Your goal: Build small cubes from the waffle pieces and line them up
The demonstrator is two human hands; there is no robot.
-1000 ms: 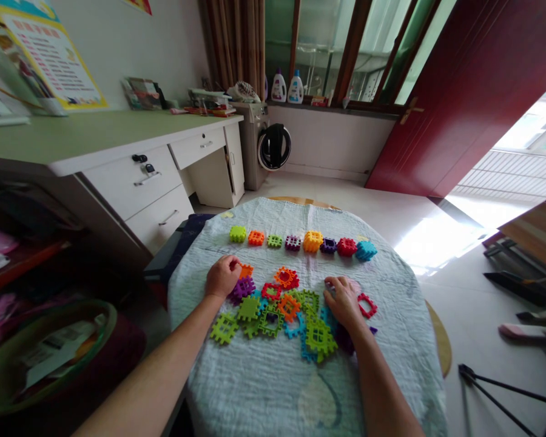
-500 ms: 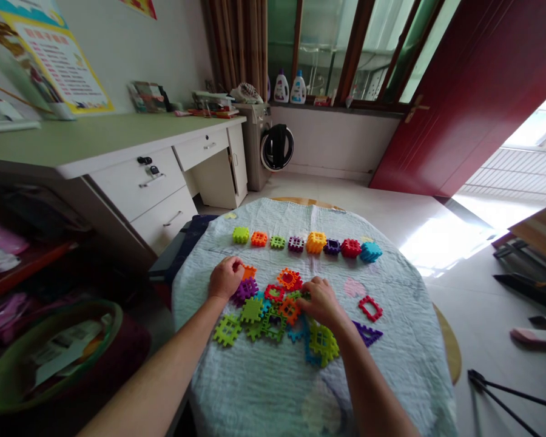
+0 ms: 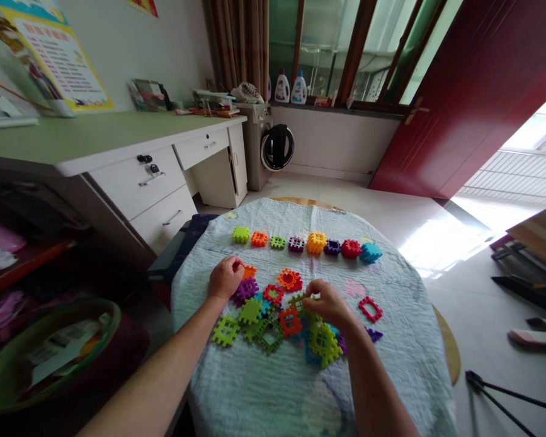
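Our right hand (image 3: 327,305) now sits bent over the middle of the pile of flat toothed plastic tiles (image 3: 273,315) at the centre of the round worktop (image 3: 264,388). Its thumb and fingertips are pinched on the edge of a light green toothed plastic tile (image 3: 299,301). A second ago it lay out at 3 o'clock of the pile, beside the red square plastic frame (image 3: 370,309), which now lies uncovered and apart from the hand. Half a second ago the hand reached further across the pile; it has since drawn a little towards 6 o'clock, so an orange-red toothed tile (image 3: 290,320) at its 9 o'clock shows whole. We judge that the work has moved from the loose frames to the heap itself. Our left hand (image 3: 224,278) has not shifted: it is loosely curled at 9 o'clock of the pile, fingers on a small orange plastic tile (image 3: 249,271), though we cannot tell whether it grips it. The row of built plastic cubes (image 3: 316,243) at 12 o'clock is unchanged.
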